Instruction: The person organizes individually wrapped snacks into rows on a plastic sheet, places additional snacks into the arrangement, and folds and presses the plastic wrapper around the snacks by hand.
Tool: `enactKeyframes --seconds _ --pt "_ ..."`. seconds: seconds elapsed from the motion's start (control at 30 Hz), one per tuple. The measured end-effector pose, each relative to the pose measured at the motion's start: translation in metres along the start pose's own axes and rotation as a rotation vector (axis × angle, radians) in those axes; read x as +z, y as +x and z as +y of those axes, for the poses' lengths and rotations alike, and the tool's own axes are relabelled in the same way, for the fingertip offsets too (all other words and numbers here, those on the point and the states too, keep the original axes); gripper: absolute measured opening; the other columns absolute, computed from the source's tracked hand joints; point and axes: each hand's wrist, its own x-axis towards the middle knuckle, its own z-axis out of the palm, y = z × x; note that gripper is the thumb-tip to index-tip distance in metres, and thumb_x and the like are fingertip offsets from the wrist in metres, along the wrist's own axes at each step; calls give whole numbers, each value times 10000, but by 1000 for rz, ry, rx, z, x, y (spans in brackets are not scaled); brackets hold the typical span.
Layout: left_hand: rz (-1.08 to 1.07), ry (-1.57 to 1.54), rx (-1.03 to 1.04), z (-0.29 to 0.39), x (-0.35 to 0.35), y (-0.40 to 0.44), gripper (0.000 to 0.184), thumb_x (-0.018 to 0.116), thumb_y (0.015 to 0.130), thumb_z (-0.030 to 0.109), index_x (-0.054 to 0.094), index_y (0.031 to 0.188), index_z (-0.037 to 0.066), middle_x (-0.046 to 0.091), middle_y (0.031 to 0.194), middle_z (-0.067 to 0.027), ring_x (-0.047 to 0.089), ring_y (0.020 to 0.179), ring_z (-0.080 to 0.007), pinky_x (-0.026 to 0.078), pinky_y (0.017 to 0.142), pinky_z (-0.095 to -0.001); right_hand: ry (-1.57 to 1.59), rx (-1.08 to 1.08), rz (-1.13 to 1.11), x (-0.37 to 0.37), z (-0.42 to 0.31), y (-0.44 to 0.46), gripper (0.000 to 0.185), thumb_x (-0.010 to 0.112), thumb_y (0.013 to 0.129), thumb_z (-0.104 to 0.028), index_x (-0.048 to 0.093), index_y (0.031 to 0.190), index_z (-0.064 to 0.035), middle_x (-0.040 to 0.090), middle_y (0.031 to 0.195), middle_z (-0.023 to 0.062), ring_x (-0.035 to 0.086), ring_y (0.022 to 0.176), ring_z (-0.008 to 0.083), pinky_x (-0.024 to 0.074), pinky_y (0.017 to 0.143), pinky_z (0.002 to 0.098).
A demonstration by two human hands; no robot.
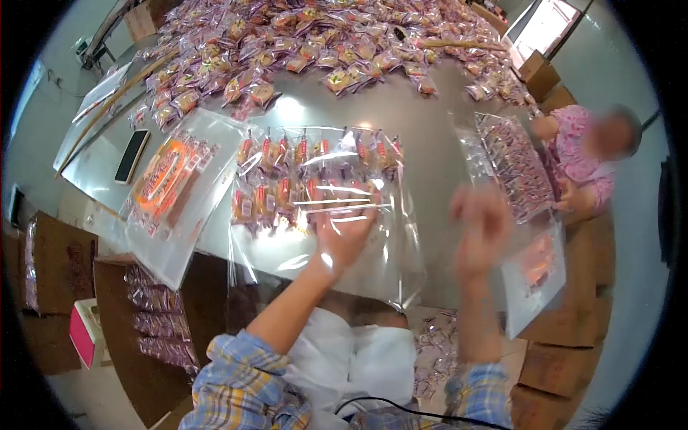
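Observation:
A large clear plastic bag lies flat on the metal table in front of me. Inside it, small wrapped snack packets with red labels are lined up in two rows. My left hand is inside the bag under the shiny film, its fingers curled at the right part of the lower row, around packets there. Glare hides part of the fingertips. To the right of the bag, my right hand is above the table, smeared by motion; whether it holds anything does not show.
A big heap of loose packets covers the far table. At left lie printed bags and a phone; at right, a filled bag and another printed bag. A co-worker in pink sits right. Cardboard boxes stand around.

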Motion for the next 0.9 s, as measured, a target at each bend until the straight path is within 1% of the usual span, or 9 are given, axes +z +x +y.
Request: enactKeyframes --seconds 0.03,0.13,0.2,0.4,0.43,0.57,0.67,0.83,0.9 --pt "-43 -95 -17 -1 -4 2 406 695 866 208 718 1271 184 678 1329 -19 603 1266 -265 292 1180 -691 92 216 141 7 19 42 112 659 1010 -125 663 1092 -50 660 974 29 615 809 113 525 695 317" --pt "-41 -25 -30 0 9 -12 449 705 861 235 718 1310 231 632 1436 -9 533 1391 -248 338 1167 -625 -143 163 -64 46 127 153 431 766 921 -239 646 1284 -40 680 1201 105 656 1042 209 541 887 360" --pt "-42 -24 -39 0 8 -12 460 701 864 253 715 1324 253 621 1459 4 515 1412 -238 352 1159 -597 -579 -228 -201 83 179 200 576 784 880 -385 635 1316 -40 671 1269 161 653 1137 321 523 972 447" --pt "-200 133 63 -7 -3 -9 364 676 976 481 712 1304 328 625 1457 51 513 1384 -194 323 1148 -524 -989 -220 -337 175 262 263 802 783 826 -560 594 1408 -41 564 1487 225 534 1372 398 437 1151 460" --pt "-147 98 -6 -2 4 -15 379 654 1000 489 695 1340 328 600 1490 54 500 1390 -185 331 1141 -519 -1025 -283 -414 181 288 275 968 765 776 -703 563 1471 -61 470 1580 238 402 1488 422 339 1223 540" --pt "-150 130 8 0 6 -15 366 594 1037 420 686 1378 326 606 1490 61 500 1391 -179 327 1152 -503 -1107 309 -654 191 282 272 1211 602 685 -955 500 1568 -133 181 1727 241 154 1583 489 91 1220 728" --pt "-90 102 6 -1 10 -18 312 611 1027 414 700 1316 339 644 1446 66 528 1374 -176 336 1160 -511 -1103 330 -715 197 268 265 1169 614 700 -931 518 1559 -144 118 1740 245 132 1587 494 83 1223 724" --pt "-139 -33 -12 -2 9 -21 450 704 895 339 690 1338 259 619 1487 -16 585 1336 -229 336 1168 -581 -1038 244 -736 174 264 249 1255 763 691 -775 438 1525 106 336 1659 266 215 1578 438 151 1260 642" --pt "-163 -78 -39 0 4 -16 454 724 876 328 699 1322 245 613 1494 -15 580 1339 -229 338 1172 -579 -1037 92 -606 153 259 228 1234 805 679 -719 419 1529 88 381 1630 259 254 1566 422 168 1253 646"
